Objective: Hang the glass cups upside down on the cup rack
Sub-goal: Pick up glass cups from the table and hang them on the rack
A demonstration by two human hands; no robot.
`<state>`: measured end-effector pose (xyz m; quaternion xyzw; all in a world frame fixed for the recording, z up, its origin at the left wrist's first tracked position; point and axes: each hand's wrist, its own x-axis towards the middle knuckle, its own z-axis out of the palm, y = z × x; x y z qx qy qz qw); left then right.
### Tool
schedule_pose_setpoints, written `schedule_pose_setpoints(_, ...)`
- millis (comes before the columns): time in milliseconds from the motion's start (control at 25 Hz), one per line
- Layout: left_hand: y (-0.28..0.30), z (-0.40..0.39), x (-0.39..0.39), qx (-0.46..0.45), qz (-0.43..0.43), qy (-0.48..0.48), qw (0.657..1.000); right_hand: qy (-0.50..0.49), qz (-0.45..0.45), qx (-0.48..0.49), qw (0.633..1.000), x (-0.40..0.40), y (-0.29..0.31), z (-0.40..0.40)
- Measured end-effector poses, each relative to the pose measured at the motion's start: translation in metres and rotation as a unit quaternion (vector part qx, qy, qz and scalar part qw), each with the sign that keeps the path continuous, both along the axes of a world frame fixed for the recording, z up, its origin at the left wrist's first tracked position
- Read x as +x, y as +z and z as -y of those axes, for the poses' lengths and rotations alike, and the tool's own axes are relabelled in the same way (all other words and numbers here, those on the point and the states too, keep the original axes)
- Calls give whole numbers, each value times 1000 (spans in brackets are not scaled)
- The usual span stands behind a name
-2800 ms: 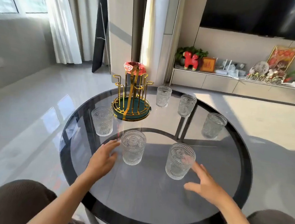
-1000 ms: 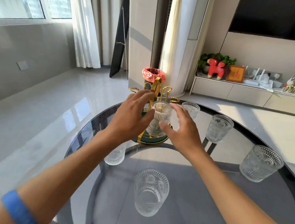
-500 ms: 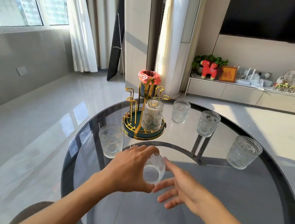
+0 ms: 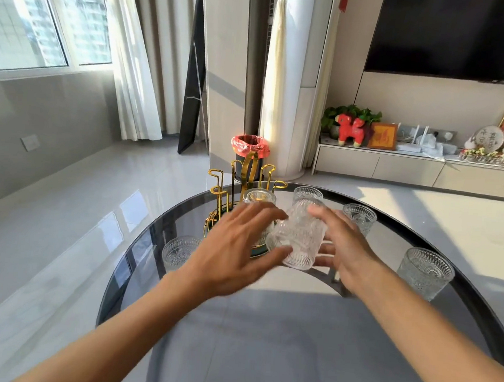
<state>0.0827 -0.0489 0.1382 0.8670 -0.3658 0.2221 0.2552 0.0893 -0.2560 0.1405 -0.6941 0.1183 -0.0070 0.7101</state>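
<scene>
A ribbed glass cup [image 4: 300,236] is held tilted above the round glass table [image 4: 263,342], just in front and to the right of the gold cup rack [image 4: 247,172]. My left hand [image 4: 234,249] grips it from the left with the thumb beneath. My right hand [image 4: 344,249] cups it from the right, fingers over its top. The cup is blurred by motion. One cup [image 4: 259,198] hangs upside down on the rack, partly hidden behind my left hand. Several cups stand upright on the table: left [image 4: 179,251], far middle [image 4: 307,193], far right [image 4: 360,219], right [image 4: 425,272].
A bin with a red liner [image 4: 249,148] stands on the floor behind the rack. A low cabinet [image 4: 412,170] with ornaments runs along the right wall under a dark screen. Shiny tiled floor lies to the left of the table.
The cup that my left hand lifted near the table's front has been carried forward toward the rack, and my right hand has closed in on it. One cup hangs on the rack since a second ago.
</scene>
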Motion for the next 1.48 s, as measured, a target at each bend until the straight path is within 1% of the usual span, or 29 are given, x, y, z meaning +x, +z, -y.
schedule_pose_setpoints(80, 16, -5, 37, -66, -36, 55, 996, -66, 81, -23, 994, 28, 18, 6)
schedule_pose_setpoints(120, 23, -8, 57, -74, -44, 75, 993, -92, 124, -46, 987, 43, 27, 8)
schedule_pose_setpoints(200, 33, -8, 95, -22, -38, 98, 994, -109, 205, -133, 963, 73, 39, 10)
schedule_pose_setpoints(280, 31, -7, 126, 41, -41, 102, 993, -89, 254, -238, 933, 96, 37, 8)
schedule_pose_setpoints(400, 26, -15, 161, 48, -71, 78, 993, -38, 289, -354, 888, 123, 24, 5)
schedule_pose_setpoints(560, 21, -29, 184, 37, -47, 33, 998, 48, 275, -454, 846, 139, 5, 3)
schedule_pose_setpoints(640, 16, -30, 186, 34, -38, 34, 998, 80, 256, -479, 835, 138, -11, 2)
schedule_pose_setpoints(840, 9, -29, 189, 19, -36, 38, 998, 87, 254, -461, 846, 137, -31, 8)
schedule_pose_setpoints(960, 6, -28, 188, 5, -51, 37, 998, 90, 231, -453, 856, 139, -34, 11)
schedule_pose_setpoints(1040, 9, -24, 184, 13, -79, 45, 996, 94, 215, -458, 857, 138, -35, 11)
schedule_pose_setpoints(1120, 18, -19, 176, 35, -134, 45, 989, 103, 200, -471, 853, 133, -31, 10)
schedule_pose_setpoints(1160, 24, -19, 168, 28, -168, 41, 984, 104, 196, -473, 853, 126, -28, 7)
schedule_pose_setpoints(1200, 28, -21, 156, -12, -201, 33, 979, 88, 205, -469, 855, 116, -26, 5)
schedule_pose_setpoints(1240, 28, -26, 142, -84, -225, 23, 970, 46, 231, -465, 853, 103, -26, 3)
schedule_pose_setpoints(1280, 23, -34, 126, -179, -237, 22, 955, -8, 272, -462, 844, 86, -26, 2)
schedule_pose_setpoints(1320, 14, -45, 107, -276, -234, 41, 931, -59, 323, -461, 825, 67, -28, -3)
schedule_pose_setpoints(1360, 2, -57, 88, -364, -226, 78, 900, -86, 363, -461, 805, 46, -31, -11)
schedule_pose_setpoints(1400, -11, -70, 70, -443, -224, 127, 859, -78, 383, -460, 798, 25, -37, -23)
schedule_pose_setpoints(1440, -23, -83, 56, -511, -228, 180, 809, -44, 387, -457, 800, 8, -43, -39)
schedule_pose_setpoints(1480, -33, -95, 46, -560, -247, 226, 758, 8, 376, -453, 808, -6, -50, -59)
